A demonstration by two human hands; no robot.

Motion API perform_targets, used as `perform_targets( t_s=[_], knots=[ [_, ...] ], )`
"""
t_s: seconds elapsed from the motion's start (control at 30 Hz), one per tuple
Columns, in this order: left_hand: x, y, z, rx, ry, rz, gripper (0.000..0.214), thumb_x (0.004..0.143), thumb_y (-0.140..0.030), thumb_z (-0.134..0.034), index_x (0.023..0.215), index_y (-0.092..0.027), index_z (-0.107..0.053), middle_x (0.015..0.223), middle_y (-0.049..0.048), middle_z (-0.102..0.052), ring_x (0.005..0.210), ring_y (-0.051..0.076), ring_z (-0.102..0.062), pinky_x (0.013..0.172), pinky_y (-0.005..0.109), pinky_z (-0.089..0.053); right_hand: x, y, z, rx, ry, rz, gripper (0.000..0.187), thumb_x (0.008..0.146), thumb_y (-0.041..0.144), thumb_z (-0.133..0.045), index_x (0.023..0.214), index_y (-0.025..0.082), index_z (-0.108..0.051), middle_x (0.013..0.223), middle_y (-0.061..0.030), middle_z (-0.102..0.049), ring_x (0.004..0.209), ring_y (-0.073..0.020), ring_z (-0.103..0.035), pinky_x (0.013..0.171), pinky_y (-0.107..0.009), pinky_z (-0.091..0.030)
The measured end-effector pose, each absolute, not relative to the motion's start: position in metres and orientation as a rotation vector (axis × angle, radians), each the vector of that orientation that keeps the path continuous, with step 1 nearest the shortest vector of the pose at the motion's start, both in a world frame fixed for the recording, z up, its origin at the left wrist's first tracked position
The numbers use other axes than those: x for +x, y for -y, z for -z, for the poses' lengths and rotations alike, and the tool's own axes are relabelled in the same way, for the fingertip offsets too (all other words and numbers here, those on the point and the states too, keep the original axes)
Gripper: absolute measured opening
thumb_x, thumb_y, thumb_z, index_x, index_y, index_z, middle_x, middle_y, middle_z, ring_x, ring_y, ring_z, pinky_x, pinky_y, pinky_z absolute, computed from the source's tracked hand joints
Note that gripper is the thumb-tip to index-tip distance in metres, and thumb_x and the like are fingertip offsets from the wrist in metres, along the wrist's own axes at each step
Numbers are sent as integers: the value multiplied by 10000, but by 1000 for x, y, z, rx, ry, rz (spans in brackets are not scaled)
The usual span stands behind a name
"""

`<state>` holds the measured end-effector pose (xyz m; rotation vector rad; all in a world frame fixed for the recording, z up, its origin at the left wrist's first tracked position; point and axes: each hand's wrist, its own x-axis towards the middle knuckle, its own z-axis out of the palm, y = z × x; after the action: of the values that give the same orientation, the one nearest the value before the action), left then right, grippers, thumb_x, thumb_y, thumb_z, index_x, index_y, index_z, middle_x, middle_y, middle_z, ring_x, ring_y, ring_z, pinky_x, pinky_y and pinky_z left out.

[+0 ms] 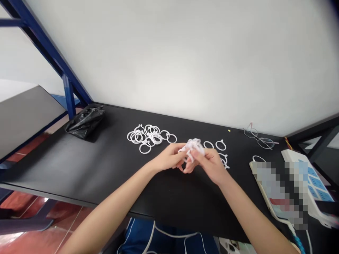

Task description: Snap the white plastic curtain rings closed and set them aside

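Above the middle of the black table (111, 165), both hands meet around a bunch of white curtain rings (195, 145), blurred by motion. My left hand (169, 157) closes on the bunch from the left, its fingers partly hidden beneath. From the right, my right hand (212, 163) grips the same bunch, thumb pressed on top. A pile of white curtain rings (136, 137), some with small eyelets or knobs, lies on the table beyond my left hand. Several loose rings (220, 145) lie just past and beside my right hand, one partly covered by it.
A black plastic bag (86, 121) lies at the table's left end. On the right are eyeglasses (265, 143), a phone (275, 190) with its screen blurred out, and a white power strip (308, 180) with blue sockets. A white wall (185, 63) rises behind; a blue metal post (68, 95) stands left.
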<state>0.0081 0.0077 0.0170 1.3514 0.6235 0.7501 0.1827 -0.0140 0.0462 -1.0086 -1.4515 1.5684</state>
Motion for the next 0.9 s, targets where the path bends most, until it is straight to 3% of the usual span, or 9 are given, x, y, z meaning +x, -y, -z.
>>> perform_targets(
  t_s=[0.07, 0.3, 0.37, 0.5, 0.73, 0.83, 0.9],
  knots=[
    [7, -8, -19, 1342, -654, -668, 403, 908, -480, -527, 1061, -122, -626, 455, -97, -418, 376, 38, -370, 524, 236, -546, 189, -8, -49, -1055, 1325, -1447, 426, 802, 551, -678, 724, 132, -696, 638, -71, -725, 543, -196, -712, 523, -285, -581],
    [-1, -7, -23, 1397, -487, -223, 415, 881, -501, -576, 1029, -129, -686, 441, -79, -427, 427, 62, -410, 565, 252, -563, 150, -56, -29, -1224, 1581, -1345, 453, 752, 579, -700, 737, 126, -677, 704, -90, -726, 690, -234, -731, 639, -337, -598],
    [0, -8, -20, 1410, -503, -193, 414, 871, -505, -587, 1013, -130, -692, 440, -73, -440, 431, 69, -425, 555, 251, -555, 136, -56, -22, -1182, 1738, -1323, 357, 768, 513, -705, 747, 158, -676, 731, -72, -729, 745, -239, -724, 659, -345, -591],
    [1, -10, -15, 1417, -549, -172, 397, 862, -484, -602, 1017, -130, -692, 462, -70, -443, 452, 77, -454, 550, 243, -545, 126, -49, -24, -1178, 2007, -1213, 205, 784, 383, -694, 833, 183, -695, 682, -34, -715, 643, -194, -677, 584, -300, -528],
    [-1, -11, -14, 1420, -709, -215, 384, 897, -469, -535, 1061, -150, -672, 562, -53, -476, 510, 85, -527, 564, 234, -552, 161, -45, -58, -1253, 2162, -1086, 304, 751, 315, -708, 1023, 181, -707, 835, -52, -751, 632, -173, -682, 618, -290, -507],
    [-1, -11, -14, 1417, -734, -233, 404, 895, -484, -518, 1080, -152, -656, 567, -51, -484, 492, 85, -513, 534, 227, -542, 208, -44, -77, -1404, 2049, -956, 254, 770, 284, -672, 1002, 181, -689, 1003, -83, -737, 665, -169, -705, 572, -262, -492],
    [1, -10, -13, 1436, -729, -262, 420, 897, -493, -508, 1087, -146, -645, 565, -51, -484, 487, 85, -504, 522, 221, -528, 246, -41, -86, -1614, 2028, -867, 203, 760, 246, -656, 943, 162, -679, 977, -98, -731, 621, -166, -692, 533, -261, -478]
  ],
)
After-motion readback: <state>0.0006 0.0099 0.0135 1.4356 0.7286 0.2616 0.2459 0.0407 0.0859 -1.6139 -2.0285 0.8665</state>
